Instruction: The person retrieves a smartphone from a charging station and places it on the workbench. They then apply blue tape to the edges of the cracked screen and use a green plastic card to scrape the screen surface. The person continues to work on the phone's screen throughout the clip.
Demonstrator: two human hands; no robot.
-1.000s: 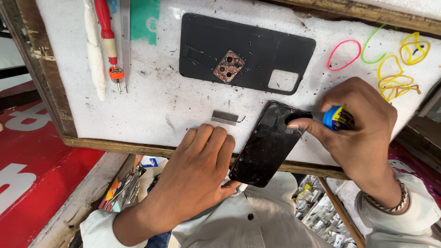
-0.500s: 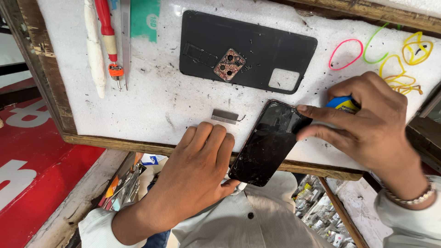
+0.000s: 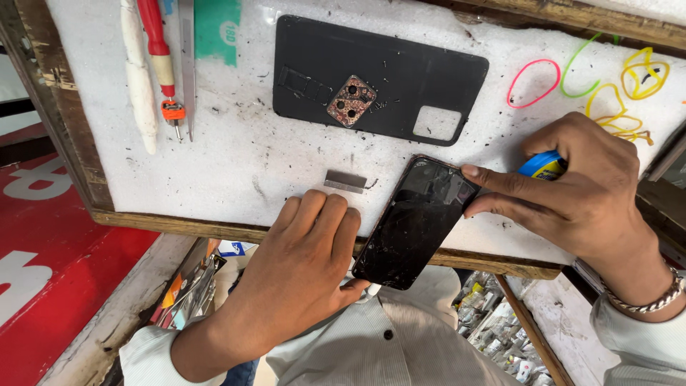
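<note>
Overhanging board edge (image 3: 214,227): phone (image 3: 418,221), left hand (image 3: 300,268) alongside.

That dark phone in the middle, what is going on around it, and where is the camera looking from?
The camera sits on a person's head and looks down at their own two bare hands; no machine is involved. The left hand lies flat on the white work board, its thumb against the phone, whose glass looks cracked. The right hand touches the phone's top edge with a fingertip and holds a small blue and yellow object. Also on the board: a black back cover with a small camera part on it, a little metal strip, hand tools and coloured rubber bands.
</note>
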